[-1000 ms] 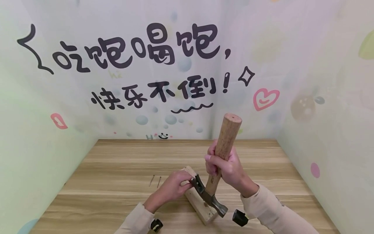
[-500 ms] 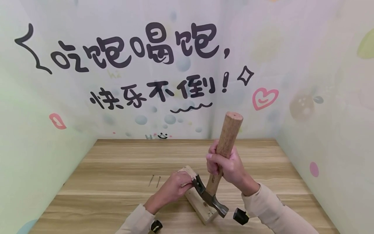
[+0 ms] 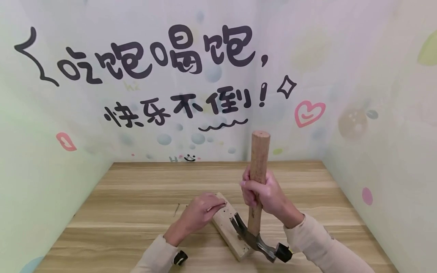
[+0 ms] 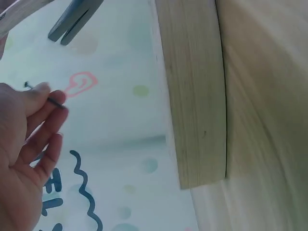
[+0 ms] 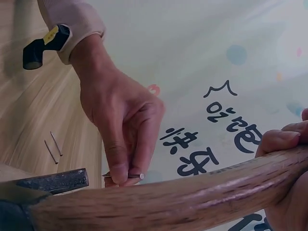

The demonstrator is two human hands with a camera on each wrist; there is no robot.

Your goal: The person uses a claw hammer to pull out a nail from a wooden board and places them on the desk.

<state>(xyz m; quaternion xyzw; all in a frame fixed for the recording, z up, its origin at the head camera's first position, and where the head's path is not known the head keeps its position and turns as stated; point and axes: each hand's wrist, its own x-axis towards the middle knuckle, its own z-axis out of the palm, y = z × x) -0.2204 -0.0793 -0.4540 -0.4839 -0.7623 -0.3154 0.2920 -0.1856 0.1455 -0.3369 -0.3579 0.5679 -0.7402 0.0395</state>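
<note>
My left hand [image 3: 198,214] pinches a nail between thumb and fingers above the far end of a wooden block [image 3: 223,223]. The nail [image 4: 57,102] lies sideways across the fingers in the left wrist view, its head past the thumb. My right hand [image 3: 264,193] grips the wooden handle of a claw hammer [image 3: 260,157], handle end up and steel head down. The hammer's claw points toward my left hand and overlaps the block in the head view. Small dark holes or marks show on the block's top face near the left fingers.
Two loose nails [image 5: 56,143] lie on the wood-grain table [image 3: 136,189] left of the block. A printed curtain wall [image 3: 191,94] stands behind the table, with pale walls at both sides. A black wrist camera [image 3: 283,252] sits by the right sleeve.
The hammer has tilted more upright, its head moving right and down, and the claw has come away from the left fingers. My left hand has shifted slightly left with the nail.
</note>
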